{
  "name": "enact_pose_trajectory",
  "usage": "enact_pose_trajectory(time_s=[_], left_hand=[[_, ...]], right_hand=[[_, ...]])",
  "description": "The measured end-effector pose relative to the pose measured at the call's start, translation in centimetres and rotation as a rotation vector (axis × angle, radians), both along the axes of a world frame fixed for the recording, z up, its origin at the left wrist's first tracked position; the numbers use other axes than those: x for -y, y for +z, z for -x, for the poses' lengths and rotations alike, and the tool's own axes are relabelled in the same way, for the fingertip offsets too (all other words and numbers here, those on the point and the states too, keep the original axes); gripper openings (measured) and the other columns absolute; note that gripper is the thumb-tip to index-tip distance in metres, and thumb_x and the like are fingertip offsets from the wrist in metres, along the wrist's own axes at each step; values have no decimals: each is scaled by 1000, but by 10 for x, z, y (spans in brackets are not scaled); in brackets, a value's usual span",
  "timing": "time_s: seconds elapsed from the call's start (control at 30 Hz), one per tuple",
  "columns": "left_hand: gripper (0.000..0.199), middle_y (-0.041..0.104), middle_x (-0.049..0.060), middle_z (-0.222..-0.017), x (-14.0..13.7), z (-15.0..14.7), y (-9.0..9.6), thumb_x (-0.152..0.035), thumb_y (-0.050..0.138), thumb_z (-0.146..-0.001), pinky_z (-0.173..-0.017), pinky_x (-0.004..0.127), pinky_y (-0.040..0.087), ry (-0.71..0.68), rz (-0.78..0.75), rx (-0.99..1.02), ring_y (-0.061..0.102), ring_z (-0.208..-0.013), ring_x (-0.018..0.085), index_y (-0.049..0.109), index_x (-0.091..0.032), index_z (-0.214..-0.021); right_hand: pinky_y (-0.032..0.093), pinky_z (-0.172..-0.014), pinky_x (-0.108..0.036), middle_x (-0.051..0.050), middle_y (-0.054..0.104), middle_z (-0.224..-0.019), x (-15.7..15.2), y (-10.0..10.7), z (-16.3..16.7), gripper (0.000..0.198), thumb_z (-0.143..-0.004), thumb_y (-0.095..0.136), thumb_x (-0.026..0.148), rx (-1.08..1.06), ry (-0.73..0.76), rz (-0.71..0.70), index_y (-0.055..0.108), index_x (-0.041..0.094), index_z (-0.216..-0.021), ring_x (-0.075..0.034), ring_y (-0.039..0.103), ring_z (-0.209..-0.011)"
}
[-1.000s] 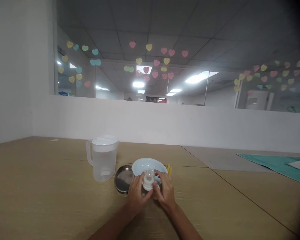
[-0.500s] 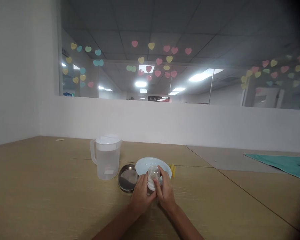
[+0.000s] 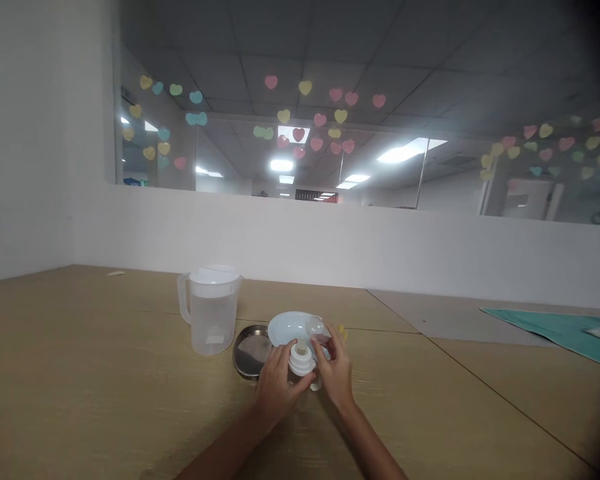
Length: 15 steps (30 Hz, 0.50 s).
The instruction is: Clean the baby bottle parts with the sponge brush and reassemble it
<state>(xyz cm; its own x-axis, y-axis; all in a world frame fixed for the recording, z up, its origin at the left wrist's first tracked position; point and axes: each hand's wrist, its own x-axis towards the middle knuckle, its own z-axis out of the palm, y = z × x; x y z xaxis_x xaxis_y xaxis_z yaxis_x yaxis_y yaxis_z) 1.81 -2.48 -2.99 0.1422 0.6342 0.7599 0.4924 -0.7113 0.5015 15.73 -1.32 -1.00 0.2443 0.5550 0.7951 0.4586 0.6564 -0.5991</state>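
Note:
My left hand (image 3: 279, 381) is closed round a baby bottle (image 3: 303, 363), whose white collar and pale teat point up; much of its body is hidden by my fingers. In my right hand (image 3: 336, 367) is a clear domed cap (image 3: 317, 327), held between thumb and fingers just right of the teat and apart from it. Behind the bottle sits a pale blue-white bowl (image 3: 283, 327). A metal tray (image 3: 250, 353) with a raised rim lies to the left of my left hand.
A translucent jug (image 3: 213, 320) with a lid and handle, holding clear liquid, stands at left. Something yellow (image 3: 343, 331) shows behind my right hand. A teal cloth (image 3: 545, 330) lies far right. The white wall (image 3: 280, 247) bounds the table (image 3: 130, 387) behind.
My right hand has lifted the clear cap off the bottle and moved it right, baring the teat. My left hand still holds the bottle. The view has shifted slightly.

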Motion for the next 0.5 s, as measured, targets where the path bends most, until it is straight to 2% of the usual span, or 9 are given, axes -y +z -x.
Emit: enact_pose_trajectory(time_s=[0.07,0.13,0.23,0.33,0.5], left_hand=[[49,65,10,-102,-1,1,-1,-41,61,-79,-85,42,49,36,-31,-6,60,-99,27,52,-18,-121],[48,65,10,-100,-2,3,-1,-42,62,-78,-84,42,49,59,-49,-15,61,-97,27,53,-18,-119],[47,66,9,-100,-3,4,-2,-41,62,-78,-84,42,49,66,-60,-22,61,-95,26,54,-18,-118],[46,66,9,-99,-4,4,-3,-41,62,-78,-84,41,50,73,-71,-16,62,-94,26,54,-18,-116],[45,66,9,-99,-3,3,-3,-41,62,-78,-84,41,50,79,-73,0,62,-95,26,55,-18,-116]], right_hand=[[53,-82,-38,-13,58,-122,-4,-1,-1,48,-80,58,40,-7,129,106,56,19,-124,-25,58,-105],[53,-80,-37,-12,61,-119,-7,-2,-3,49,-77,59,38,-2,169,152,58,19,-122,-24,60,-101],[51,-84,-38,-12,60,-120,-7,-2,-8,43,-75,58,33,42,131,173,64,20,-115,-25,60,-103],[46,-94,-40,-10,60,-121,-5,-1,-11,36,-79,50,31,155,120,203,68,21,-108,-24,56,-110],[36,-103,-43,-9,62,-121,-3,-2,-11,42,-91,36,42,301,99,246,63,21,-116,-23,52,-117]])
